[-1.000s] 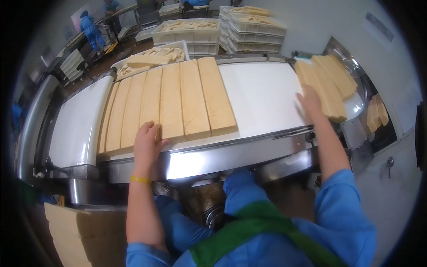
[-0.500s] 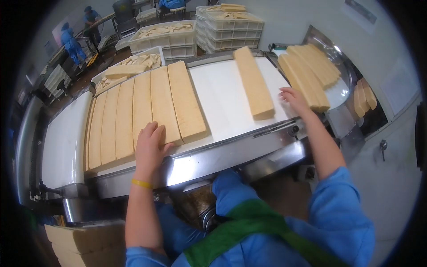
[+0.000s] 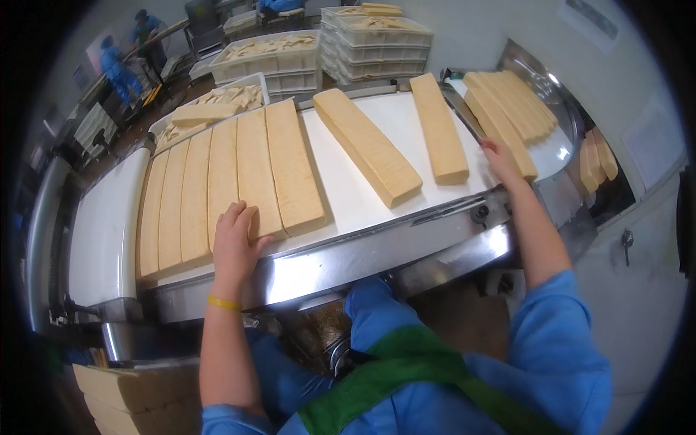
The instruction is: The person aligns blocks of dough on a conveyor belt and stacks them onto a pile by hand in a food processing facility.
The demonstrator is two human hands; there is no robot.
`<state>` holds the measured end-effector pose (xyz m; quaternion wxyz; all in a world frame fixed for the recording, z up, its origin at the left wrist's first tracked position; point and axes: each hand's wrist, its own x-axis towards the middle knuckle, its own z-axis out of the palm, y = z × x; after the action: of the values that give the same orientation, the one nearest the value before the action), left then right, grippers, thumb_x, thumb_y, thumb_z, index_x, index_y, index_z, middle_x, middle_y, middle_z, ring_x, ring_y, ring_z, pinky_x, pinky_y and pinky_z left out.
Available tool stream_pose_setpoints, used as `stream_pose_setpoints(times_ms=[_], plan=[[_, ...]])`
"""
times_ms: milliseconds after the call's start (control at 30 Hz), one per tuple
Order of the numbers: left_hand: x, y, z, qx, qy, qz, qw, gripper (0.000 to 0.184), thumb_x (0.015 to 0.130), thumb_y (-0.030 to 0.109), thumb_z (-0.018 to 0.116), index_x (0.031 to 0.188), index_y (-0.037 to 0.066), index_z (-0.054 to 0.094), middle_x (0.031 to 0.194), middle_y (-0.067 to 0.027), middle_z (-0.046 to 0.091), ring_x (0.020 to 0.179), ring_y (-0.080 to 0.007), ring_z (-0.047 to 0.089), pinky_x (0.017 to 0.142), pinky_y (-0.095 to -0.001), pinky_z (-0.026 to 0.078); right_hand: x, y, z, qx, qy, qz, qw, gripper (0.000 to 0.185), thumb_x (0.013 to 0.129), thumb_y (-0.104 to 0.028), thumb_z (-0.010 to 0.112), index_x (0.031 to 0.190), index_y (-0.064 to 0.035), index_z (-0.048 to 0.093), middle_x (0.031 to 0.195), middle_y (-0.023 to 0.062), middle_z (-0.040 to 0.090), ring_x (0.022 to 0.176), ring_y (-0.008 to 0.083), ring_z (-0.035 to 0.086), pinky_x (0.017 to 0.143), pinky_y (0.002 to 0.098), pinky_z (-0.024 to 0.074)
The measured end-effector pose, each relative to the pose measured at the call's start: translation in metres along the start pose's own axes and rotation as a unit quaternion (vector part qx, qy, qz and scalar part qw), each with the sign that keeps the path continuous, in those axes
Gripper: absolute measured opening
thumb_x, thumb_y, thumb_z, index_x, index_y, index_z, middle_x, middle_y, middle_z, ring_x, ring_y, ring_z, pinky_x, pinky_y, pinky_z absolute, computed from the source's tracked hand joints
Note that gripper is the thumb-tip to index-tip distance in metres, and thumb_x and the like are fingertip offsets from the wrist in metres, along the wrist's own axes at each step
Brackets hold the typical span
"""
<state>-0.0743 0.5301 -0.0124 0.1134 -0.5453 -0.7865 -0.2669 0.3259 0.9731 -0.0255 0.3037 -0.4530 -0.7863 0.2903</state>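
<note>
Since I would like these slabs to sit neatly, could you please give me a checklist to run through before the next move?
1. Row of slabs side by side, with only thin seams: ok.
2. Left hand at the row's near end: ok.
3. Middle loose slab against the row: not ok, it lies askew with white belt showing between.
4. Right loose slab against the middle one: not ok, they lie apart.
5. Right hand gripping a slab: cannot tell, its fingers are partly hidden at the belt's right end.
</note>
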Motion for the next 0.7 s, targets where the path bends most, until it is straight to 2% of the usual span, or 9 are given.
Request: stream_pose_setpoints(times_ms=[33,67,133,233,333,367,467,600,700], plan=[[-0.001,-0.001,-0.001,-0.004,0.0,-0.002,1.0,0.058,0.062,0.013,0.083,0.114,0.003,0.059,0.125,-0.0163,0.054,0.112,-0.0353,0.051,0.096,-0.0407,0.044,-0.003,0.004,-0.017,-0.19,0.093,0.004,0.977,0.054,0.075,-0.031,0.067,0.12,-0.0028,0.058,0.106,0.0186,0.064,0.109,0.0319,0.058,0.097,0.0392,0.0436],[-0.001,-0.002,-0.002,-0.008,-0.002,-0.003,1.0,0.058,0.062,0.012,0.083,0.113,0.003,0.059,0.125,-0.0163,0.054,0.113,-0.0354,0.051,0.096,-0.0407,0.044,-0.012,0.004,-0.033,-0.371,0.183,0.009,0.91,0.052,0.074,-0.032,0.068,0.117,-0.0028,0.06,0.107,0.0193,0.064,0.109,0.0315,0.058,0.096,0.0393,0.0442],[-0.002,-0.003,-0.004,-0.013,-0.005,-0.007,1.0,0.057,0.062,0.012,0.082,0.113,0.003,0.059,0.125,-0.0163,0.054,0.113,-0.0355,0.051,0.096,-0.0407,0.044,-0.026,0.001,-0.047,-0.444,0.167,0.176,0.862,0.048,0.078,-0.034,0.067,0.113,-0.0019,0.061,0.109,0.0216,0.063,0.111,0.0335,0.058,0.094,0.0394,0.0459],[0.0,-0.002,-0.004,-0.015,-0.005,-0.012,1.0,0.057,0.062,0.012,0.083,0.113,0.003,0.058,0.125,-0.0163,0.054,0.113,-0.0357,0.051,0.096,-0.0408,0.044,-0.021,0.022,-0.051,-0.421,0.109,0.155,0.887,0.051,0.082,-0.041,0.063,0.116,-0.0032,0.06,0.108,0.0213,0.063,0.106,0.0327,0.06,0.088,0.0413,0.0481],[0.0,-0.002,-0.006,-0.009,-0.002,-0.01,1.0,0.057,0.062,0.012,0.083,0.113,0.003,0.058,0.124,-0.0162,0.054,0.113,-0.036,0.051,0.096,-0.041,0.044,0.02,0.067,-0.081,-0.157,-0.001,0.145,0.977,0.057,0.084,-0.047,0.06,0.119,-0.0031,0.058,0.106,0.0176,0.065,0.098,0.0296,0.063,0.083,0.0394,0.0495],[-0.001,-0.002,-0.005,-0.009,0.0,-0.012,1.0,0.058,0.062,0.012,0.083,0.113,0.003,0.058,0.124,-0.0161,0.054,0.113,-0.0361,0.051,0.096,-0.0411,0.044,0.009,0.028,-0.085,0.063,-0.03,0.274,0.959,0.062,0.085,-0.051,0.059,0.121,-0.001,0.057,0.107,0.0151,0.066,0.091,0.0242,0.064,0.081,0.0361,0.0494],[-0.002,-0.004,-0.006,-0.019,-0.005,-0.025,1.0,0.058,0.061,0.012,0.084,0.112,0.003,0.058,0.123,-0.0161,0.055,0.113,-0.0364,0.051,0.096,-0.041,0.044,0.025,0.034,-0.086,0.01,-0.036,0.279,0.96,0.063,0.085,-0.051,0.059,0.12,0.0018,0.058,0.106,0.0142,0.067,0.091,0.0229,0.065,0.081,0.0343,0.0497],[-0.001,-0.008,-0.009,-0.037,-0.009,-0.036,0.999,0.058,0.058,0.013,0.085,0.109,0.003,0.058,0.121,-0.0161,0.056,0.111,-0.0364,0.052,0.094,-0.0406,0.044,0.014,-0.028,-0.004,-0.241,0.034,0.064,0.968,0.057,0.079,-0.037,0.067,0.12,0.0012,0.058,0.11,0.0131,0.065,0.1,0.0211,0.063,0.084,0.0328,0.0487],[0.002,-0.006,-0.012,-0.016,-0.022,-0.048,0.998,0.06,0.058,0.017,0.086,0.11,0.003,0.058,0.122,-0.015,0.056,0.113,-0.0348,0.053,0.094,-0.0397,0.046,0.007,-0.059,0.013,-0.206,-0.051,0.073,0.975,0.063,0.073,-0.028,0.07,0.126,0.0026,0.054,0.113,0.0152,0.064,0.104,0.0218,0.062,0.088,0.032,0.0473]])
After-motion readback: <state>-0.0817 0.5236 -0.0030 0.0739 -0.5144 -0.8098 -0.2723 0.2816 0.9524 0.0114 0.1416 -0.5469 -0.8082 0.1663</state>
